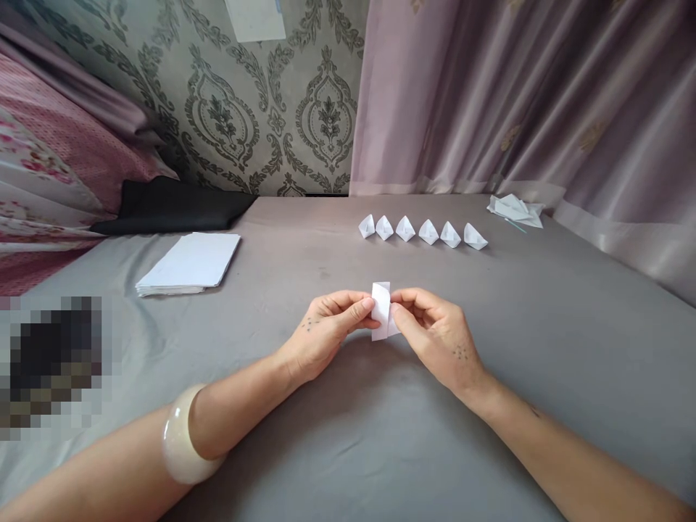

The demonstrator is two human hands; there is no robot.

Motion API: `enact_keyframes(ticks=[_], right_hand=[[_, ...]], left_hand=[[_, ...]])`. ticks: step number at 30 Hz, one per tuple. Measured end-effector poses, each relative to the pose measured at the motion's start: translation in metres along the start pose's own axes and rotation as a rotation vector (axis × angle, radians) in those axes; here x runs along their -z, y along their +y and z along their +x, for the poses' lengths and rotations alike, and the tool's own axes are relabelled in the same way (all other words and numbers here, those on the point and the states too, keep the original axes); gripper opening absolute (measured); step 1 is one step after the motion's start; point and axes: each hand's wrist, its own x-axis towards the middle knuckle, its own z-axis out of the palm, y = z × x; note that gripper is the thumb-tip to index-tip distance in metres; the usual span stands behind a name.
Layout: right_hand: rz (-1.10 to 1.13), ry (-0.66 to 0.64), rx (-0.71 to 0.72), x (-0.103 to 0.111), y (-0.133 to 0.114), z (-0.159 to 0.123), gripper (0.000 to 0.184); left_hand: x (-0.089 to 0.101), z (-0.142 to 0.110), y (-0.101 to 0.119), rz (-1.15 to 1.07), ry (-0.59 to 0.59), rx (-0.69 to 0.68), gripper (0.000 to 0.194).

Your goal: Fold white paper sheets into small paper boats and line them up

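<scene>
Folded white paper strip (381,310) held upright over a gray cloth (337,449), left hand (329,330) pinching its left edge between thumb and fingers, right hand (441,341) pinching the right. Beyond it, six paper boats (405,229) in a row; off left, a paper stack (193,261) near black fabric (179,208).

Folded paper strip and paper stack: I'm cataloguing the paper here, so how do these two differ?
Form: the folded paper strip is narrow and creased, while the paper stack is a broad pile of flat sheets.
Pose: the strip is held up between the left hand and right hand; the stack lies untouched on the gray cloth.
Both are white paper.
</scene>
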Motion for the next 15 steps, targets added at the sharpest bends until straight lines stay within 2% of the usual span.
enact_keyframes(ticks=[9, 15], right_hand=[[-0.003, 0.026, 0.127, -0.0014, -0.0005, 0.0004, 0.011], [0.014, 0.055, 0.156, -0.0035, 0.0, -0.0015, 0.006]], left_hand=[[0.0001, -0.0033, -0.0001, 0.093, -0.056, 0.002, 0.021], [-0.0014, -0.0046, -0.0008, 0.044, -0.03, -0.027, 0.02]])
